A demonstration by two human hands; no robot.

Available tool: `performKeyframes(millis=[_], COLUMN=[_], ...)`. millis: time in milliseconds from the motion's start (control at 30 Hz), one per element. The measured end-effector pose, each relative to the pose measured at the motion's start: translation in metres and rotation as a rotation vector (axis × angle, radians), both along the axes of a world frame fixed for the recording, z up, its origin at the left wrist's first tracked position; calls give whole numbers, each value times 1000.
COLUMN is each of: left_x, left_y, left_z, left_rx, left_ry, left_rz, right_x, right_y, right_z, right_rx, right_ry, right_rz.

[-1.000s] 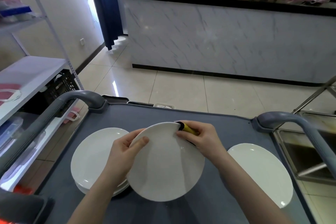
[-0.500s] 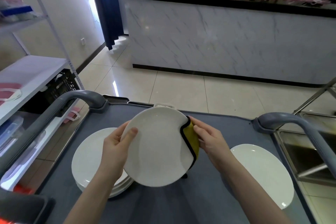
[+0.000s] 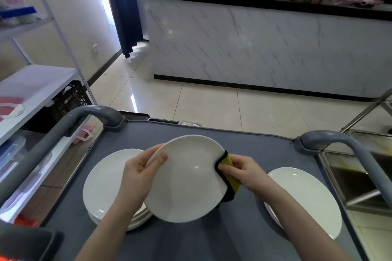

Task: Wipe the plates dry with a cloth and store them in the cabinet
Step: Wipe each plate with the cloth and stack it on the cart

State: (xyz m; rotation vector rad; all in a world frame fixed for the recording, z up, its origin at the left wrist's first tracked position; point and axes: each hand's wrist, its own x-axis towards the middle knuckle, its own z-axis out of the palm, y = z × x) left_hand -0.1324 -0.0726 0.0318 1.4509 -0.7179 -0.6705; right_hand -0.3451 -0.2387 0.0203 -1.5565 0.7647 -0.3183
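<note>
On my feed I have two hands up over the dark grey flat cart top (image 3: 244, 146), with one round white ceramic plate (image 3: 186, 180) held between them above the middle of the cart, tilted with its face toward the camera. The left hand (image 3: 140, 172) grips the plate's left rim, thumb across the face and fingers curled behind. The right hand (image 3: 241, 172) pinches one yellow cloth with black edging (image 3: 230, 178) and presses it against the plate's right rim; the cloth wraps round to the back.

Counting plates: one in the air, then a stack of round white plates (image 3: 106, 180) by the cart's left edge. I see several rims there, but I can't make out an exact number. By the right edge lies another flat white plate (image 3: 303, 197); one face shows, and I can't tell whether more sit beneath it.

Two curved grey handles, one at the far left corner (image 3: 95, 112) and one at the far right corner (image 3: 331, 135).
</note>
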Motion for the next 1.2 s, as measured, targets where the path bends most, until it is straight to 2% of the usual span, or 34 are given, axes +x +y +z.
performKeyframes(millis=[100, 300, 367, 467, 533, 633, 700, 767, 833, 933, 1033, 1133, 1200], left_x=[5, 9, 7, -4, -11, -12, -7, 0, 6, 8, 5, 8, 11], left_y=[-2, -7, -10, -17, -22, -24, -21, -12, -2, 3, -2, -8, -12], left_z=[6, 17, 19, 20, 18, 11, 4, -5, -13, -16, -11, -1, 10], left_rx=[5, 21, 48, 122, 144, 141, 140, 163, 156, 108, 133, 217, 212], left_ry=[-20, -92, -161, -403, -497, -429, -405, -343, -187, -45, -163, -422, -580], left_rz=[-16, -126, -187, -330, -370, -266, -203, -163, -126, -81, -90, -64, -76], right_x=[-3, 5, 10, 21, 27, 27, 22, 13, 3, -8, -9, -8, -5], right_y=[5, 1, 1, 5, 11, 16, 16, 14, 13, 11, 9, 8, 9], right_z=[-7, 13, 21, 30, 32, 31, 28, 23, 19, 14, 12, 14, 18], right_rx=[117, -16, -118, -372, -503, -551, -513, -408, -251, -96, -119, -273, -359], right_ry=[-65, -109, -92, 27, 89, 83, 34, -38, -136, -172, -46, 99, 124], right_rz=[-22, -66, -55, 48, 121, 80, 6, -97, -181, -201, -163, -152, -153])
